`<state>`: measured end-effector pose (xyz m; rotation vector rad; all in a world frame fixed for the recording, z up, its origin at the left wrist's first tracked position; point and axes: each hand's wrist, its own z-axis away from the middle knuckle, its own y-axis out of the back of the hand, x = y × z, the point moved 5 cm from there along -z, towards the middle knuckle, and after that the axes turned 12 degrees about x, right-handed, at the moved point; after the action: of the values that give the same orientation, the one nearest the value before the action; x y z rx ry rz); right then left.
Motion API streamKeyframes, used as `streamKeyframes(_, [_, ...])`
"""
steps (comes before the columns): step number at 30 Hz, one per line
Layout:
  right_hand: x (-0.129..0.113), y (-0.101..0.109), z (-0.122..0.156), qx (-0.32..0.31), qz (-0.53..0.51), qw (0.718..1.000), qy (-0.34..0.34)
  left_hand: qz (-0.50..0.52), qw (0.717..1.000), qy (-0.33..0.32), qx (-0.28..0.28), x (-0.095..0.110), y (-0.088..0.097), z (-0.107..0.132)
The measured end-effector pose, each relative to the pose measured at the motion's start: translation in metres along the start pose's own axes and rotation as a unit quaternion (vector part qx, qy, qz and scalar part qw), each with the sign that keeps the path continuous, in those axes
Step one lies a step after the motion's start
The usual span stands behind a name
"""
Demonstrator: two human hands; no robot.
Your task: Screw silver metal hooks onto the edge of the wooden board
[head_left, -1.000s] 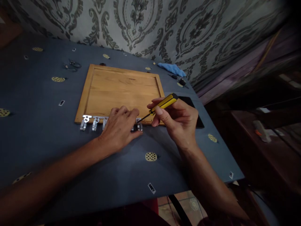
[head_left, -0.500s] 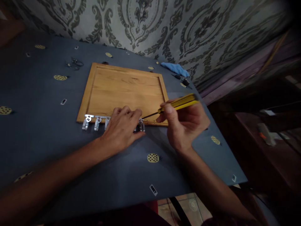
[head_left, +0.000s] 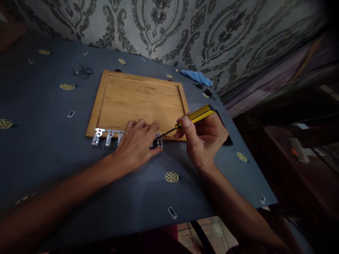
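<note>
A wooden board (head_left: pixel 140 98) with a raised frame lies flat on the table. Along its near edge runs a metal hook rail (head_left: pixel 99 133) with several silver hooks hanging over the side. My left hand (head_left: pixel 137 143) is laid over the middle of this rail with bent fingers, holding it against the board and hiding part of it. In my right hand (head_left: pixel 205 137), closed around its handle, is a yellow and black screwdriver (head_left: pixel 198 114). The screwdriver slants down to the left, its tip at the rail's right-end hook (head_left: pixel 159 141); my fingers partly hide the shaft.
A blue cloth (head_left: pixel 196 76) and a black tool (head_left: pixel 206 91) lie at the table's back right. Dark scissors-like items (head_left: pixel 83 71) rest behind the board on the left. A flat black object (head_left: pixel 228 141) shows behind my right hand. The patterned wall borders the back.
My right hand and the screwdriver have shifted slightly left and down, the tip now lower on the end hook. The black object behind that hand shows more. My left hand stays put.
</note>
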<state>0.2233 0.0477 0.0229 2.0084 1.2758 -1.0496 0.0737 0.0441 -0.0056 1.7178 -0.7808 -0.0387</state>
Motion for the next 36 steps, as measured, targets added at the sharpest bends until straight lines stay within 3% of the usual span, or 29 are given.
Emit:
streamKeyframes(10, [0.0, 0.002, 0.002, -0.018, 0.031, 0.998, 0.045, -0.003, 1.0, 0.002, -0.003, 0.001, 0.001, -0.001])
streamKeyframes(29, [0.001, 0.001, 0.004, -0.018, 0.018, 1.0, 0.011, -0.009, 1.0, -0.006, 0.012, 0.0, -0.001, 0.0])
streamKeyframes(32, [0.001, 0.001, -0.002, -0.048, 0.006, 0.999, -0.011, -0.008, 1.0, -0.008, 0.016, 0.0, -0.001, 0.0])
streamKeyframes(36, [0.0, -0.003, -0.011, -0.156, -0.013, 0.985, -0.067, -0.009, 1.0, -0.009, 0.017, -0.001, -0.001, 0.001])
